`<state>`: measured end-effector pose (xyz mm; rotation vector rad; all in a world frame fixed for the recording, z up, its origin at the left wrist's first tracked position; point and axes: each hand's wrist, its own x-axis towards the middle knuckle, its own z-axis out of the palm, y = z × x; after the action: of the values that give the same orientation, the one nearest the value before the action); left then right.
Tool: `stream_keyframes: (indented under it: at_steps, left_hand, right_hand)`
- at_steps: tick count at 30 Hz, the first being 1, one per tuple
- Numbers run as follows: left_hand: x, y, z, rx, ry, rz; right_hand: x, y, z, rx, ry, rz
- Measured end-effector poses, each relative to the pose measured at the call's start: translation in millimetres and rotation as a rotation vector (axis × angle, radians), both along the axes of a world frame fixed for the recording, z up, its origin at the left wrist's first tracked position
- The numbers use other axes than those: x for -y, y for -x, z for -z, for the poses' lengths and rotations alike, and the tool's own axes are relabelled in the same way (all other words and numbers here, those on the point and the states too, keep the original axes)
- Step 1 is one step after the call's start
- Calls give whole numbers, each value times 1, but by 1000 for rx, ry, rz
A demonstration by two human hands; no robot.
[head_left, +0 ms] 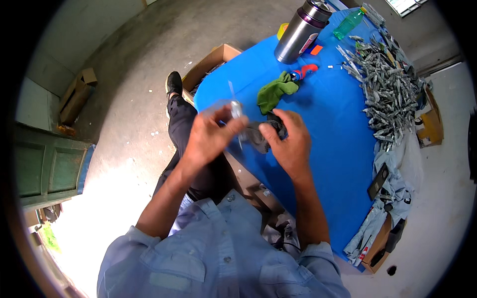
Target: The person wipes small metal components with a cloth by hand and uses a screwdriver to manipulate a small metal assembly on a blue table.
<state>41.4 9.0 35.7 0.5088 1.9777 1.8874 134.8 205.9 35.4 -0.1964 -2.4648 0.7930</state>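
Note:
Over the near left edge of the blue-covered table [330, 193], both my hands are raised close together. My left hand [211, 134] is closed in a pinch on a small shiny silvery piece [237, 108], smeared by motion, with a thin pale strip jutting above it. Between thumb and fingers, my right hand [293, 144] grips a dark grey cloth [258, 136], which hangs toward the left hand. Just beyond them lies a crumpled green cloth [273, 93]. A red and blue handle-like thing [305, 71] touches its far side.
A steel thermos [300, 37] and a green plastic bottle [349, 24] stand at the back. Many thin silver-grey pieces [390, 84] are heaped along the right. A dark flat rectangle [378, 182] lies on grey wrappers. An open cardboard box [218, 55] sits beyond the table's left edge.

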Motion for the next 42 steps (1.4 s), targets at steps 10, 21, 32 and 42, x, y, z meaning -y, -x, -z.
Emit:
stream_keyframes:
  at_steps: [10,21,32,42]
  left_hand:
    - [-21,58,46,136,-92,-27]
    - [-18,66,70,80,-95,-45]
    - [-15,55,52,187,-130,-38]
    - [-16,58,63,79,-163,-10]
  right_hand:
    - [4,-20,43,-71,526,86]
    - [58,53,61,-96,401,-50]
    - [46,7,64,-56,62,-29]
    - [33,7,45,-102,460,43]
